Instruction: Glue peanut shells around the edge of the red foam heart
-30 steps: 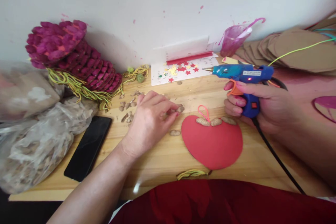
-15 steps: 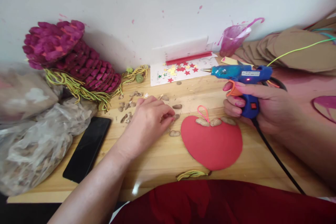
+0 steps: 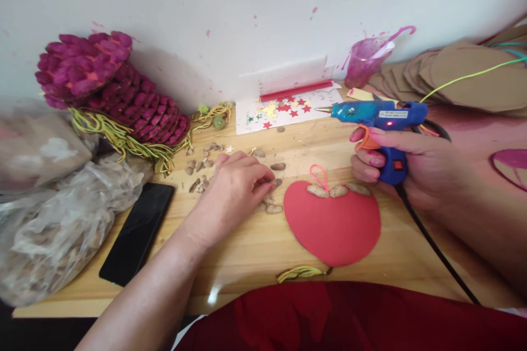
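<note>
My right hand grips a blue glue gun above the table, a finger on its orange trigger and its nozzle pointing left. Low over the wood, my left hand has its fingers curled, thumb and forefinger closed on a peanut whose end shows past the fingertips. More unshelled peanuts lie beside and beyond this hand. Between my hands is a red heart-shaped piece with several peanuts along its top edge, an orange loop and a yellow-green tassel.
Left are a black phone, a plastic bag of peanuts and stacked magenta pieces with tassels. Star cutouts lie on white paper near the wall. A stained cup and cardboard shapes stand right. The gun's cord trails down.
My left thumb has drawn up slightly toward the fingertips, uncovering more of the peanuts below it. My right hand and the glue gun have stayed nearly still.
</note>
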